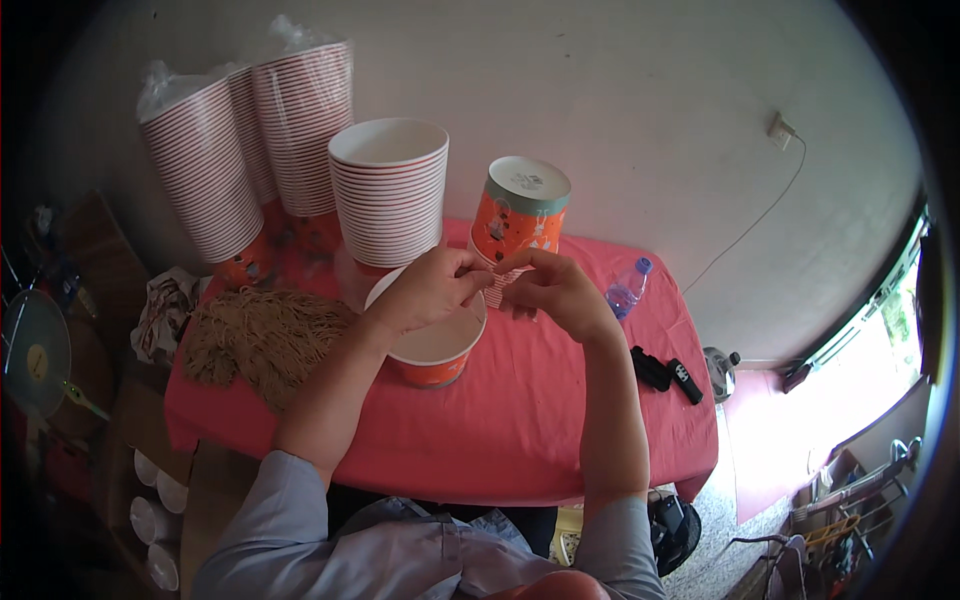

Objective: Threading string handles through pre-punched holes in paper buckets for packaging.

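Note:
My left hand (437, 288) is over the rim of a white paper bucket (433, 343) with an orange outside, which stands upright on the table. Its thumb and fingers are pinched together. Close beside it, my right hand (556, 292) has its fingers curled in, and the fingertips of both hands nearly meet. Whatever they hold is too small to make out. Behind the hands is an upside-down stack of orange paper buckets (522, 215) with a green band near the base. A loose bundle of brown strings (263, 338) lies left of the upright bucket.
A tall stack of white buckets (390, 195) and plastic-wrapped stacks (305, 125) stand at the back left. A clear bottle (628, 288) and two small black objects (667, 375) lie on the right of the red tablecloth (520, 420). A fan (38, 350) stands at far left.

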Motion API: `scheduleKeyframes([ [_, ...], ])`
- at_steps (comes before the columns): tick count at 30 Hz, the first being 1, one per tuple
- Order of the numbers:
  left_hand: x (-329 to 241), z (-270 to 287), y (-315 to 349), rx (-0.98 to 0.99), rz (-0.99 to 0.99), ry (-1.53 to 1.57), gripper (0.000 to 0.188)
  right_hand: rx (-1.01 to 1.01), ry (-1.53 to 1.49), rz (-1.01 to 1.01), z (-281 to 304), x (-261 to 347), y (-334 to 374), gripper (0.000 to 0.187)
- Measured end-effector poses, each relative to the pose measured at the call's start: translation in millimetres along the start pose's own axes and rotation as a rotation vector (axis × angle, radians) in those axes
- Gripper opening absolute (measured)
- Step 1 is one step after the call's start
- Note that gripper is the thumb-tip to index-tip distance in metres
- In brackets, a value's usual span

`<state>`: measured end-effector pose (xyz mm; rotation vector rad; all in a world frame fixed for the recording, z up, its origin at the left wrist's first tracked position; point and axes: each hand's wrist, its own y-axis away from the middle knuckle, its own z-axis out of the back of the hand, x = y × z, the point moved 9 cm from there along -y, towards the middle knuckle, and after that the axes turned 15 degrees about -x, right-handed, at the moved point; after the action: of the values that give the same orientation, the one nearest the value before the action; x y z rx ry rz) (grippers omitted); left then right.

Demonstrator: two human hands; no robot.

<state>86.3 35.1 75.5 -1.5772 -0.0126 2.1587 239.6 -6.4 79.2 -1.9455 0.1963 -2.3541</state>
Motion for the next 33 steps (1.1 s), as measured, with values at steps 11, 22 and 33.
scheduleKeyframes([
  [11,-0.7,0.4,-0.6,0.066,0.077,0.287,0.026,-0.034,-0.066,0.053,0.7,3.2,-1.3,0.016],
  [22,-1.2,5.9,-1.1,0.171,-0.06,0.284,0.022,-0.096,-0.073,0.089,3.4,-9.1,-11.4,0.016],
  [33,-10.3,6.2,-1.7,-0.015,-0.253,-0.004,0.017,-0.166,-0.053,0.006,0.8,-19.0,-15.2,0.02],
])
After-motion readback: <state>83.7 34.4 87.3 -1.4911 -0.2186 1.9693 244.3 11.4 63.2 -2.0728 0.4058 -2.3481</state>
